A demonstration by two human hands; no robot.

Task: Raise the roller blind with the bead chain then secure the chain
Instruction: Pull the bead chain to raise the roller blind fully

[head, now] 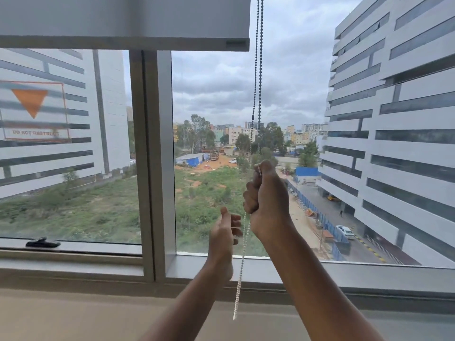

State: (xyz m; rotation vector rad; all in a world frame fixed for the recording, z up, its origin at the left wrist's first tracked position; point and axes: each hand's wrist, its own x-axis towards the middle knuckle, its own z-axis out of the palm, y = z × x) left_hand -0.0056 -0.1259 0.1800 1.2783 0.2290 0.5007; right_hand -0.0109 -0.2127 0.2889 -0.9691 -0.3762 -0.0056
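The grey roller blind point(123, 18) is rolled high, its bottom bar point(123, 43) near the top of the window. To the right of it the bead chain point(257, 82) hangs down in two strands. My right hand point(267, 195) is clenched around the chain at mid height in front of the glass. Below that fist the chain runs on as a loop point(240, 274) down to the sill. My left hand point(225, 236) sits lower and to the left, fingers loosely curled beside the lower chain, and whether it touches the beads I cannot tell.
A grey window frame post point(152, 156) divides the two panes. A black window latch point(43, 242) lies on the left pane's lower rail. The beige sill point(73, 316) runs along the bottom. A sticker with an orange triangle point(32, 109) is on the left pane.
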